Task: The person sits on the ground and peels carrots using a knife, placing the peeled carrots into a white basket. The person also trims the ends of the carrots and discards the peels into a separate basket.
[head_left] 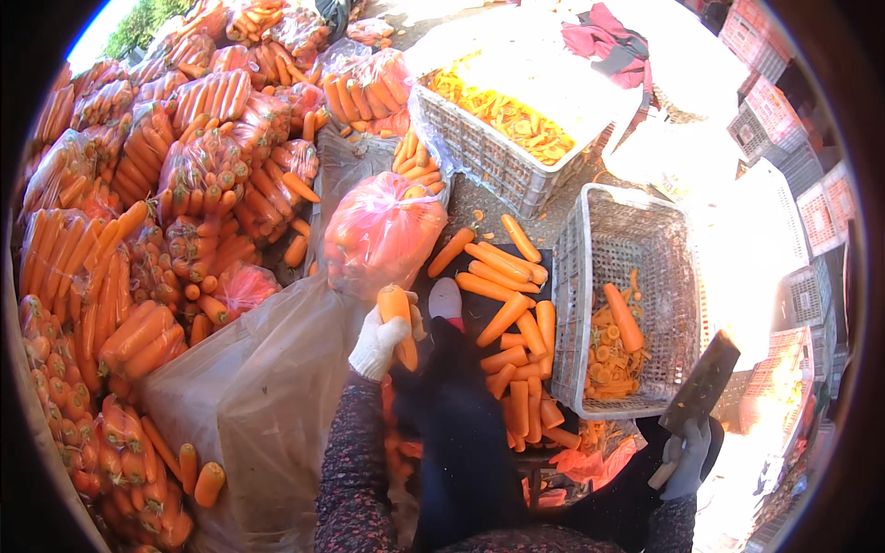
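My left hand (382, 339), in a white knit glove, is closed round a large orange carrot (394, 304) beside my knee. In my gloved right hand (686, 453), at the lower right, is a wide-bladed cleaver (702, 380) with a stained blade, its handle gripped in the fingers. Between the hands lies a heap of carrots (529, 332), several with cut ends, on a dark surface. Right of the heap stands a grey plastic crate (568, 311) with carrot trimmings (612, 359) and one longer carrot piece (623, 318) inside.
Clear bags of carrots (207, 166) are piled on the left. A tied pink bag (384, 228) sits ahead, near a plastic sheet (276, 401). Another crate (477, 148) holds orange scraps. Red cloth (608, 41) lies beyond it; stacked crates (774, 110) stand far right, where glare hides detail.
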Demonstrator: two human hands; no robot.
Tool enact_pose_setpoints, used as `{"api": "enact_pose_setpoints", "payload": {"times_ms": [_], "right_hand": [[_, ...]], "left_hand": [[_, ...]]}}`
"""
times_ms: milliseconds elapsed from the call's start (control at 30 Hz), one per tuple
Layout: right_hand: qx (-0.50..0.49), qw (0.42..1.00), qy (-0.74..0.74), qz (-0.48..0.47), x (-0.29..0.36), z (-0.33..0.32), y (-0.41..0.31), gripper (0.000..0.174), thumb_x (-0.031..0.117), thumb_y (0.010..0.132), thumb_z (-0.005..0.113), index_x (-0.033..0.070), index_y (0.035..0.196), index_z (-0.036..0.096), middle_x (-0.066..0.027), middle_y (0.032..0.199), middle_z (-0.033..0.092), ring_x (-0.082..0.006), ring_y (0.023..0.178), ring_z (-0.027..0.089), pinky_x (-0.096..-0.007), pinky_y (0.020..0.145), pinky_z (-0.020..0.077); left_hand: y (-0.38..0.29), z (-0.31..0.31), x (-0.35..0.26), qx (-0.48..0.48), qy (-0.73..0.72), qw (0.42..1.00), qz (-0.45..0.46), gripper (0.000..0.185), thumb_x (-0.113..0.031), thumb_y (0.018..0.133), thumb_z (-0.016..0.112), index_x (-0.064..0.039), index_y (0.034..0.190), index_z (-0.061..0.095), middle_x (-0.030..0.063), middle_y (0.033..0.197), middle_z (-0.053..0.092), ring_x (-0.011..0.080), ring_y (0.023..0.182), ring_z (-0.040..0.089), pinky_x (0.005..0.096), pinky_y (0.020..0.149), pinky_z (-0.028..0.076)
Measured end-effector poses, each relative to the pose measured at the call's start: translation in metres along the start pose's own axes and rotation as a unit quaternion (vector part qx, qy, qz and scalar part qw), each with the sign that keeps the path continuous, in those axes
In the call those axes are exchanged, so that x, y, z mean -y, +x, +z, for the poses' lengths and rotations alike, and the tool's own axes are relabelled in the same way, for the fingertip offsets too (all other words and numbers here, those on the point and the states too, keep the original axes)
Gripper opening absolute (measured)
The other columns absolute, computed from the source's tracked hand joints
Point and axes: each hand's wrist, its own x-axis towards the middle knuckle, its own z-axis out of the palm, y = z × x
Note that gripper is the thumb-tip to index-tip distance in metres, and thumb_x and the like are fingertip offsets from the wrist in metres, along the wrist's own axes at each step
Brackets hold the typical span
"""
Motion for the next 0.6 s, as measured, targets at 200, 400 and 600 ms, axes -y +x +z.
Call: {"api": "enact_pose_setpoints", "payload": {"times_ms": [200, 400, 600], "right_hand": [[0.101, 0.989, -0.077, -0.071, 0.008, -0.005, -0.028, 0.03, 0.002, 0.099, 0.052, -0.003, 0.127, 0.058, -0.0078, 0.084, 0.067, -0.0097, 0.048, 0.056, -0.0247, 0.043, 0.0434], [0.153, 0.831, -0.349, -0.406, 0.001, -0.002, -0.038, 0.035, 0.006, 0.094, 0.064, 0.003, 0.129, 0.061, -0.0141, 0.089, 0.07, -0.0282, 0.071, 0.07, -0.0348, 0.062, 0.0553], [0.208, 0.658, -0.524, -0.5, -0.014, -0.007, -0.044, 0.047, 0.013, 0.087, 0.072, 0.008, 0.132, 0.062, -0.011, 0.09, 0.069, -0.0215, 0.065, 0.07, -0.0341, 0.056, 0.0572]], "left_hand": [[-0.015, 0.132, -0.055, 0.122, 0.255, 0.959, -0.037, 0.038, -0.01, 0.081, 0.075, 0.001, 0.115, 0.064, 0.0042, 0.089, 0.065, 0.0142, 0.081, 0.064, 0.0294, 0.075, 0.054], [-0.046, 0.207, 0.029, 0.201, 0.227, 0.949, -0.082, 0.033, -0.009, 0.086, 0.075, 0.0, 0.117, 0.064, 0.0004, 0.096, 0.068, 0.0094, 0.086, 0.064, 0.0271, 0.078, 0.054], [-0.06, 0.184, 0.135, 0.281, 0.344, 0.896, -0.006, 0.048, -0.03, 0.1, 0.063, -0.002, 0.139, 0.053, 0.0181, 0.128, 0.063, 0.0293, 0.117, 0.062, 0.0439, 0.099, 0.051]]}}
